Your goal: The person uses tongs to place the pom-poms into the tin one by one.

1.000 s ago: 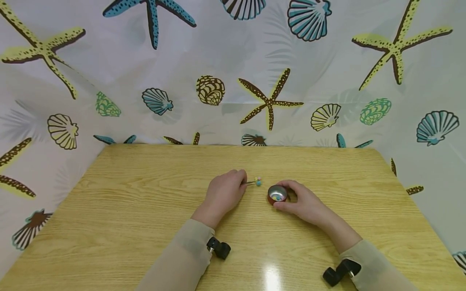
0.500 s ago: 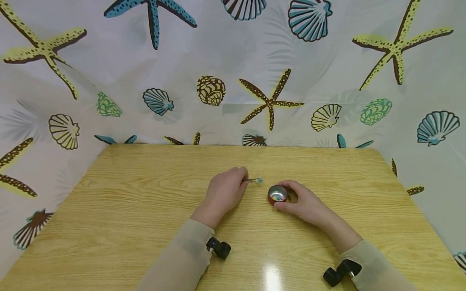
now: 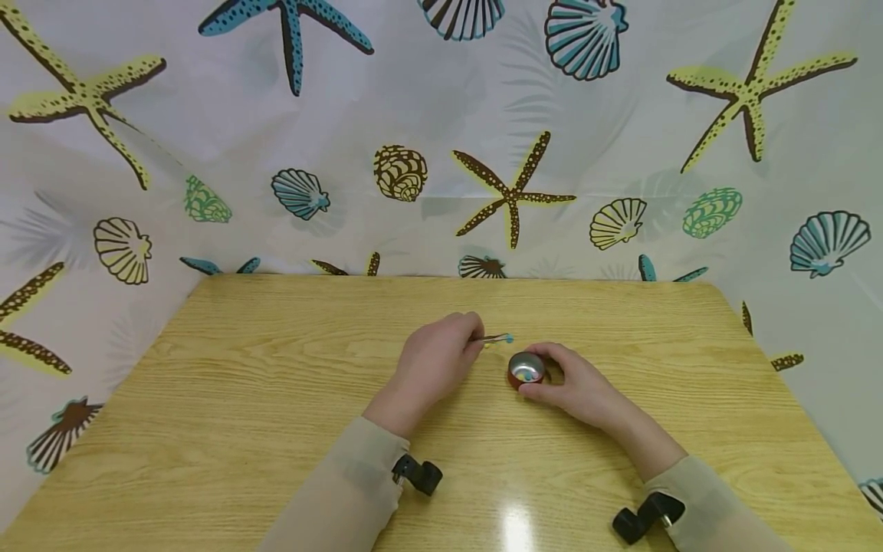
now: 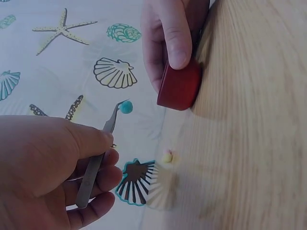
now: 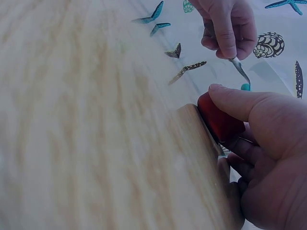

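My left hand (image 3: 436, 360) pinches steel tweezers (image 4: 94, 175) between thumb and fingers. Their bent tips hold a small teal pom-pom (image 4: 126, 107) in the air, left of a small round red tin (image 4: 180, 88) and apart from it. Thumb and fingers of my right hand (image 3: 579, 387) grip the tin, which stands on the table. Several coloured pom-poms (image 3: 527, 376) lie inside its silver interior. Below the tweezers, a yellow pom-pom (image 4: 167, 157) lies on the table with a pink one (image 4: 168, 152) right behind it.
The wood-grain table (image 3: 276, 429) stretches around both hands. A cloth (image 3: 414, 92) printed with shells and starfish hangs behind its far edge and along the sides. Each sleeve carries a black wrist mount (image 3: 417, 474).
The tweezers have picked up the teal pom-pom beside the yellow and pink ones. My left hand has carried it up and rightward, nearer the tin. My right hand keeps its place.
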A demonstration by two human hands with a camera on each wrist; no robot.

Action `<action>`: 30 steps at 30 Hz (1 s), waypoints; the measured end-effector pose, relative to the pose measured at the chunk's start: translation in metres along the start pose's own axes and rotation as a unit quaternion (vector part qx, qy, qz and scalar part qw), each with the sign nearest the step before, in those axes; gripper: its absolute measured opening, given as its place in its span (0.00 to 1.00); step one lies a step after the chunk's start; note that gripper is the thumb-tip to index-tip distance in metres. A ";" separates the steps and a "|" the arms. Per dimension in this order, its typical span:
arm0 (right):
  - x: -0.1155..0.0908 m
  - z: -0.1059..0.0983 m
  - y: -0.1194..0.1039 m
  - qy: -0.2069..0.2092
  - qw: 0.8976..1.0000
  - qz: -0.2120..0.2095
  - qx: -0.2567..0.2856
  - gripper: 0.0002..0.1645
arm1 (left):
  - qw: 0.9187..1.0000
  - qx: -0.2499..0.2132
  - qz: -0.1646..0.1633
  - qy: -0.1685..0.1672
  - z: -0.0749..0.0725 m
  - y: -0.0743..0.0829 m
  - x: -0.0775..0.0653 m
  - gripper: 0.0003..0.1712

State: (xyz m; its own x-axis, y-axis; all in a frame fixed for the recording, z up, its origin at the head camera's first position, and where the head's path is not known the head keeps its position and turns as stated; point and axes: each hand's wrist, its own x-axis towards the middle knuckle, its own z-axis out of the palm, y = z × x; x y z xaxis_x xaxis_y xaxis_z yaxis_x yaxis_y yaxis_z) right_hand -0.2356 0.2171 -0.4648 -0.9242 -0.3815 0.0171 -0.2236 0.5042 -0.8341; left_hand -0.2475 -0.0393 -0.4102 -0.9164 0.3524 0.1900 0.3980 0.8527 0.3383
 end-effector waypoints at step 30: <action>0.000 -0.001 0.000 0.002 1.000 0.010 -0.004 0.37 | 0.996 -0.020 0.071 -0.056 -0.003 0.011 -0.006 0.03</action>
State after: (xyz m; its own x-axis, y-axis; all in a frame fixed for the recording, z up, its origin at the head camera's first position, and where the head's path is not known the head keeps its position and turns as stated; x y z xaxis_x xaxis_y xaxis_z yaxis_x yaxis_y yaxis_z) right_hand -0.2357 0.2181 -0.4646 -0.9295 -0.3687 0.0030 -0.2082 0.5182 -0.8295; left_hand -0.2381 -0.0333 -0.4051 -0.8489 0.5107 0.1361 0.5233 0.7761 0.3520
